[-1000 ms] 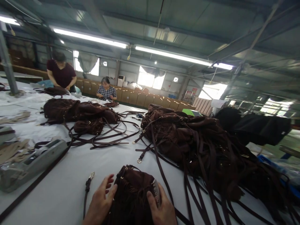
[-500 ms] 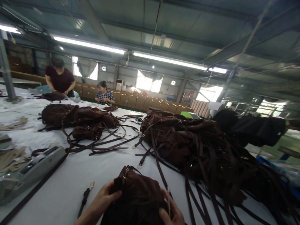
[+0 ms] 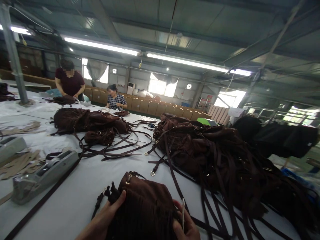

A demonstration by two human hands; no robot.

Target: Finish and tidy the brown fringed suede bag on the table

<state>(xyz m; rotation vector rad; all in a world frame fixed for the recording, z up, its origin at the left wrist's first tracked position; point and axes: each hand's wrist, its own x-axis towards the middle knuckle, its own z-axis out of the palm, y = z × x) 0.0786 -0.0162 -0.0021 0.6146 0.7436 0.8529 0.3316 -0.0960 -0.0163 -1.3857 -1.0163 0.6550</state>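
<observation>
I count two hands of my own and one brown fringed bag (image 3: 145,206) between them, lying at the near edge of the white bench (image 3: 75,196). My left hand (image 3: 105,216) is closed on the bag's left side, thumb pressed at the dark strap end (image 3: 111,194). My right hand (image 3: 186,225) grips the bag's right side and also pinches one thin pale tool (image 3: 183,213); I cannot tell what that tool is. Both wrists are cut off by the bottom edge, and the bag's lower half is out of view.

Two heaps of the same brown bags lie further off: a big heap (image 3: 212,156) to the right, trailing many straps toward me, and a smaller heap (image 3: 92,123) left of centre. How many bags each heap holds I cannot make out. One grey tape dispenser (image 3: 45,175) sits at the left, beside tan offcuts (image 3: 20,163).

Two other people work at the far end: one standing in a dark red top (image 3: 70,83), one seated in a checked shirt (image 3: 116,100). Behind them runs a row of cardboard cartons (image 3: 155,106). It is a factory hall with two long strip lights (image 3: 150,55), a metal roof and bright windows.
</observation>
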